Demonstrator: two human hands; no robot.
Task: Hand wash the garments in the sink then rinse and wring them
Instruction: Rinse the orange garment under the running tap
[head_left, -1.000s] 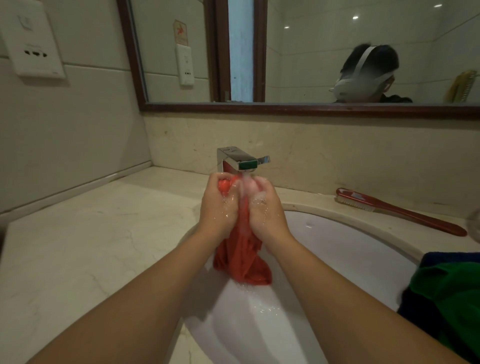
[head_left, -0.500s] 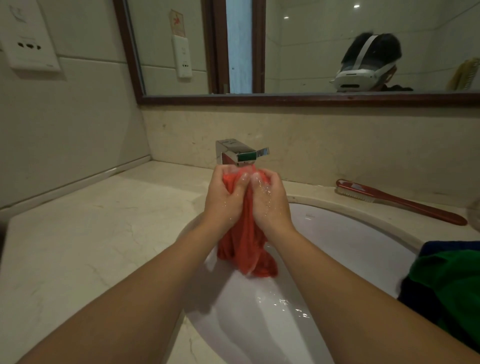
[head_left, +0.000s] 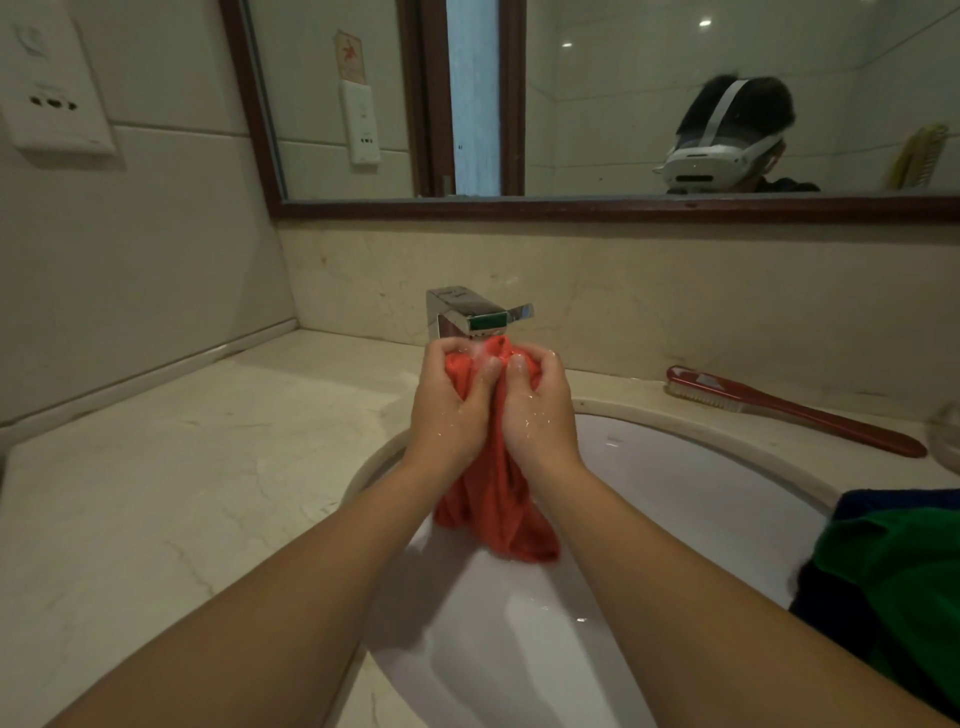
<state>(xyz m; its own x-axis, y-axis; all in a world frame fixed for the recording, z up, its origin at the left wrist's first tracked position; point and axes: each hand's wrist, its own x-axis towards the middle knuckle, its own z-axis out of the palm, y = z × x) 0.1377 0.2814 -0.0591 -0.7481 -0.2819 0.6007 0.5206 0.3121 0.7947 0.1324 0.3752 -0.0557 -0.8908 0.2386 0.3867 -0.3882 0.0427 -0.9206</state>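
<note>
A wet orange-red garment (head_left: 493, 499) hangs over the white sink (head_left: 701, 499), right under the chrome faucet (head_left: 467, 314). My left hand (head_left: 449, 405) grips its bunched top from the left. My right hand (head_left: 540, 408) grips it from the right, knuckles close to the left hand. Both hands are wet, and the cloth's top pokes out between the fingers just below the spout. The lower part of the garment dangles into the basin.
A green garment (head_left: 893, 582) on a dark blue one (head_left: 883, 501) lies over the sink's right rim. A red long-handled brush (head_left: 789, 410) rests on the beige counter (head_left: 182, 493) behind the sink. A mirror (head_left: 597, 98) fills the wall above.
Both hands have kept the garment under the faucet and worked it, shifting their grip on the bunched top. The cloth's hanging end swung slightly.
</note>
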